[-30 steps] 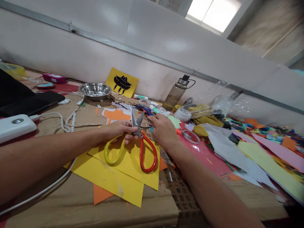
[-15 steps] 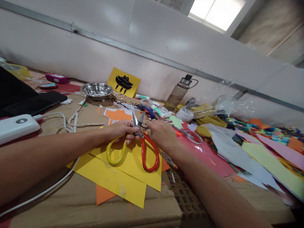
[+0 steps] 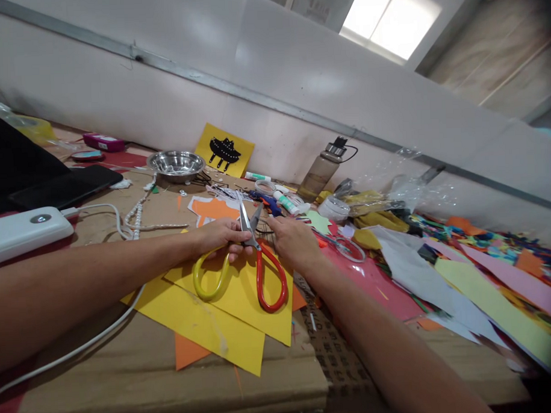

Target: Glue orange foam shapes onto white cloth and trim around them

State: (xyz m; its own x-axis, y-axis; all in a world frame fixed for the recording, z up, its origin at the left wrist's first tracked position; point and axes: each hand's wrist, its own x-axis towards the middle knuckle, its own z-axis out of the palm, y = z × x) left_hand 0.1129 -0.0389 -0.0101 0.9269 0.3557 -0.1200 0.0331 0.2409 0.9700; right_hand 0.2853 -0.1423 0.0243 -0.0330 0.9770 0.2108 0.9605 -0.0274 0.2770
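Observation:
My left hand (image 3: 225,235) is closed around the pivot area of large scissors (image 3: 272,279) with one yellow and one red handle. Their blades are spread and point away from me, while the handle loops face me over the yellow sheets (image 3: 207,320). Just right of the blades, my right hand (image 3: 297,245) is low over the table, its back toward me. Its fingers look curled together, and their tips are mostly hidden. Beyond the left hand lies an orange cut-out (image 3: 212,210) on white paper.
Behind are a steel bowl (image 3: 176,166), a yellow card with a black shape (image 3: 223,153), a glue stick (image 3: 285,202) and a bottle (image 3: 319,176). A white power bank (image 3: 27,233) with a cable lies left. Paper sheets (image 3: 417,271) and colourful scraps cover the right.
The right hand has shifted very slightly to the right of the scissor blades. The left hand and scissors stay in place.

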